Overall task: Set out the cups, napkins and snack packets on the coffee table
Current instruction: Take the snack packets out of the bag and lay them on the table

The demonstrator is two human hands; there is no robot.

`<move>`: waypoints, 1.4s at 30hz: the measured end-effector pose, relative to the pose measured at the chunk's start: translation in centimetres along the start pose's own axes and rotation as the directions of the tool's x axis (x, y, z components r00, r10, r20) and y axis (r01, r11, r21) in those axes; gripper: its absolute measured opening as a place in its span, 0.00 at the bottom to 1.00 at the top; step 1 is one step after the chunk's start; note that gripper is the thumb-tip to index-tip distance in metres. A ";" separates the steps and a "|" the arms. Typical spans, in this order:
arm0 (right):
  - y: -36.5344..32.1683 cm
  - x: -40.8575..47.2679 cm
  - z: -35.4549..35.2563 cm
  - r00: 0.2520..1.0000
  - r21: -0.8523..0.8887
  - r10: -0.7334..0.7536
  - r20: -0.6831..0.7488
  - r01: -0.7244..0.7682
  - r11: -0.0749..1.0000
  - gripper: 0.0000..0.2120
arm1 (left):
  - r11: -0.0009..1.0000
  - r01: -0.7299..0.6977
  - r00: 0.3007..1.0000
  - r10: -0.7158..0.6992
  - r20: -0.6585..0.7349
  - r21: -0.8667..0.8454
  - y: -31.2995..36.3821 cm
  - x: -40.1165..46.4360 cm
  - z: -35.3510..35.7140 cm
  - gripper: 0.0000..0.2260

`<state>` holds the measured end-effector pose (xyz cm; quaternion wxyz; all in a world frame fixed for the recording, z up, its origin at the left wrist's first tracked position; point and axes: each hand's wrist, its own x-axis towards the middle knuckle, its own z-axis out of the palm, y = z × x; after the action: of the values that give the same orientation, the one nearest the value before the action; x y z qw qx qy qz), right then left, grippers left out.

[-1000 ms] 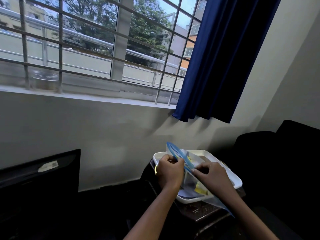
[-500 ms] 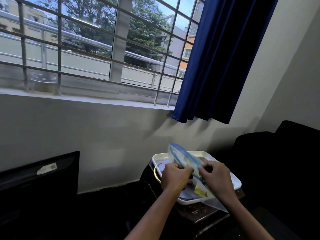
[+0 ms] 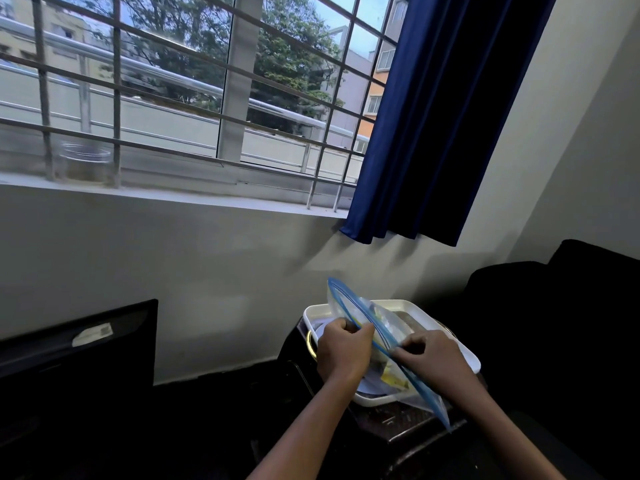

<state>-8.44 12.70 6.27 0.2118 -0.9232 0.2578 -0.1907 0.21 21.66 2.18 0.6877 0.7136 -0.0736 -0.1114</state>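
**A:** So what's around?

**B:** I've got both hands, left [image 3: 341,351] and right [image 3: 431,358], pinching a clear zip bag [image 3: 372,323] over the white tray [image 3: 464,355] on the dark table [image 3: 398,422]. Blue curtain [image 3: 440,116] behind, black couch [image 3: 554,323] at right.

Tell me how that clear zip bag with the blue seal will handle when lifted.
Likely floppy: the zip bag bends and sags between the left hand and right hand. Probably light, holding a few yellow packets. The film looks smooth, perhaps slippery.
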 end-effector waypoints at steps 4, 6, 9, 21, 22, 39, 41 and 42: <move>-0.5 0.0 -0.5 1.000 0.005 -0.008 -0.011 0.008 1.000 0.10 | 0.999 0.021 1.000 -0.021 0.012 -0.026 0.3 -0.3 -0.2 0.10; -0.8 0.1 -0.6 0.996 -0.011 -0.034 -0.080 0.033 0.999 0.11 | 0.997 0.051 0.989 -0.044 0.139 -0.052 0.5 -0.7 0.0 0.13; -1.1 0.1 -0.4 0.991 -0.017 -0.056 -0.121 0.054 0.998 0.11 | 0.995 0.079 0.955 -0.057 0.293 -0.065 0.5 -1.2 0.6 0.10; -0.1 1.4 -0.4 0.927 0.150 0.080 -0.366 -0.026 0.988 0.08 | 0.997 0.064 0.984 -0.055 0.167 -0.051 0.1 -0.3 0.0 0.05; -0.1 1.5 -0.5 0.920 0.169 0.088 -0.382 -0.023 0.985 0.08 | 0.998 0.058 0.987 -0.052 0.153 -0.033 0.1 -0.2 -0.1 0.07; 0.6 -0.9 -1.3 0.999 0.072 0.027 -0.026 -0.025 0.997 0.04 | 0.993 0.101 0.871 -0.119 0.476 0.063 -0.3 -1.0 0.9 0.08; 0.9 -1.1 -1.4 0.999 0.011 0.038 0.003 -0.038 0.999 0.06 | 0.992 0.092 0.863 -0.125 0.489 0.091 -0.4 -1.0 0.9 0.07; 1.2 -1.1 -1.4 0.999 -0.009 0.046 0.000 -0.046 0.999 0.06 | 0.990 0.091 0.859 -0.132 0.495 0.106 -0.4 -1.0 0.9 0.06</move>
<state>-10.43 12.03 6.59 0.2121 -0.9181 0.2797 -0.1844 -1.05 21.04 1.77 0.6088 0.6898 -0.2124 -0.3293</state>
